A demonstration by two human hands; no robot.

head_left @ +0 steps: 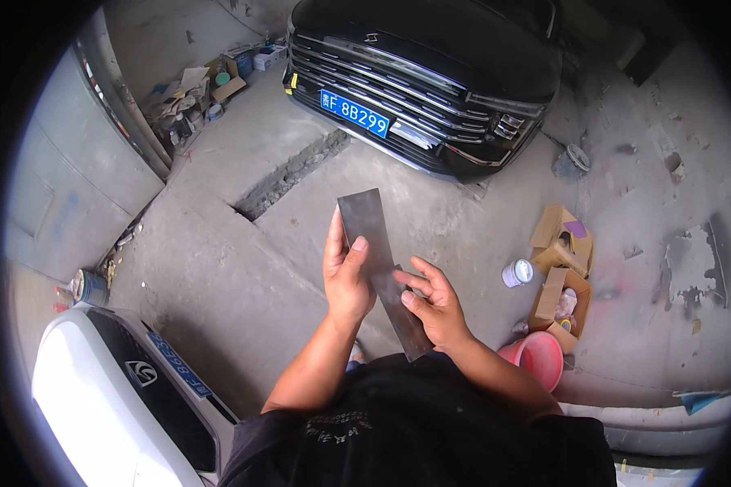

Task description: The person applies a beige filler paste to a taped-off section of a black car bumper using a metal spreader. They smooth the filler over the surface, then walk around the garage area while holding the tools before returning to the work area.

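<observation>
In front of my body I hold a dark grey, flat rectangular sheet, which may be sandpaper. A second dark strip continues below it toward my shirt; I cannot tell whether the two are joined. My left hand is closed on the left edge of the upper sheet, thumb on its face and fingers behind. At the right edge of the lower strip, my right hand is closed with its thumb and forefinger on it, the other fingers loosely bent.
A black car faces me beyond a rubble-filled floor trench. At the lower left stands a white car. To the right are a paint can, open cardboard boxes, a pink bucket and a grey bucket.
</observation>
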